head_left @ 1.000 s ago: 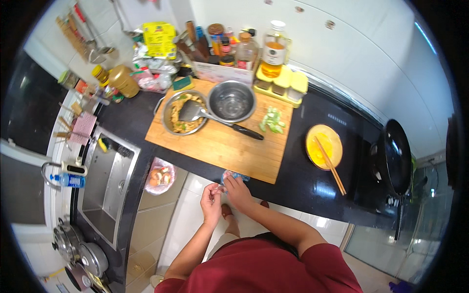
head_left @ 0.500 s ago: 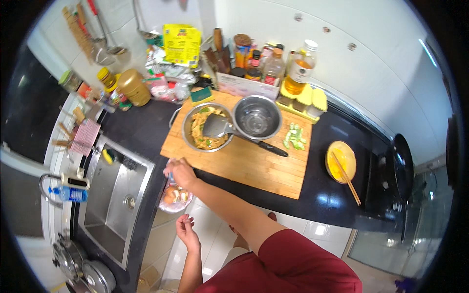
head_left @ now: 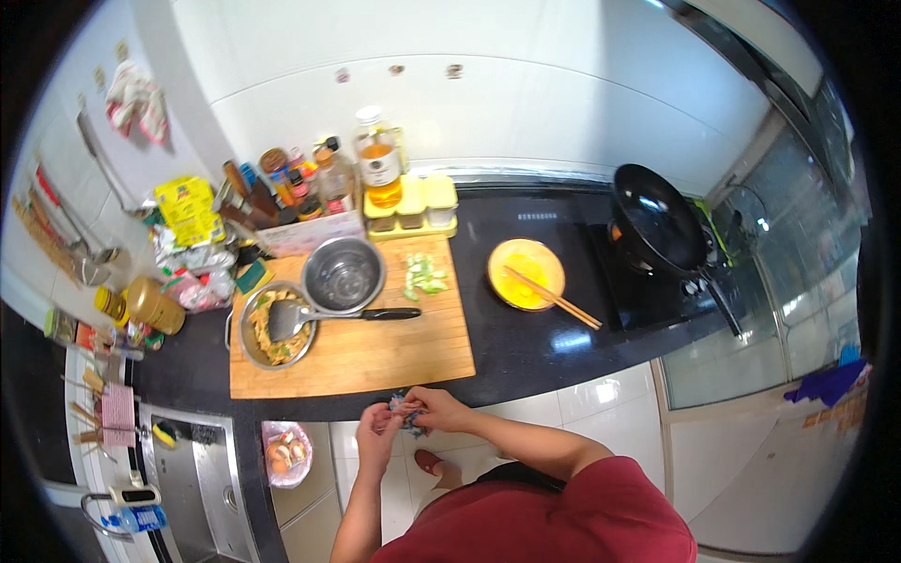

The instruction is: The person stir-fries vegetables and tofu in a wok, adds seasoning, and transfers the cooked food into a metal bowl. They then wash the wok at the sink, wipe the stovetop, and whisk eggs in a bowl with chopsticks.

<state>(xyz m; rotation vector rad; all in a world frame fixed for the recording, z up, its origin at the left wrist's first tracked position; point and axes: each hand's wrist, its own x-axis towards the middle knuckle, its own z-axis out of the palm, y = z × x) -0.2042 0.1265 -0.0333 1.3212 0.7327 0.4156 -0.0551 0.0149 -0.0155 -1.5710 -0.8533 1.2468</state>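
Both my hands meet in front of the counter's front edge, over the floor. A crumpled, patterned blue and pink cloth (head_left: 410, 422) is bunched between them. My right hand (head_left: 441, 410) is closed on it, and my left hand (head_left: 375, 430) grips its other side with bent fingers. Behind them lies a wooden cutting board (head_left: 394, 361). On it stand a metal bowl of mixed food (head_left: 267, 349) with a black-handled spatula (head_left: 385, 314) laid across, an empty-looking metal bowl (head_left: 343, 275), and chopped green pieces (head_left: 425, 274).
A bowl of beaten egg (head_left: 511, 272) with chopsticks (head_left: 563, 302) sits right of the board. Farther right, a black wok (head_left: 657, 220) rests on the stove. At left are a sink (head_left: 211, 479) and a lined bin holding eggshells (head_left: 286, 457). Bottles and yellow-lidded seasoning boxes (head_left: 413, 206) line the wall.
My right hand has left the spot above the eggshell bin and come together with my left hand on the cloth. The view has swung right, bringing the whole wok into sight.
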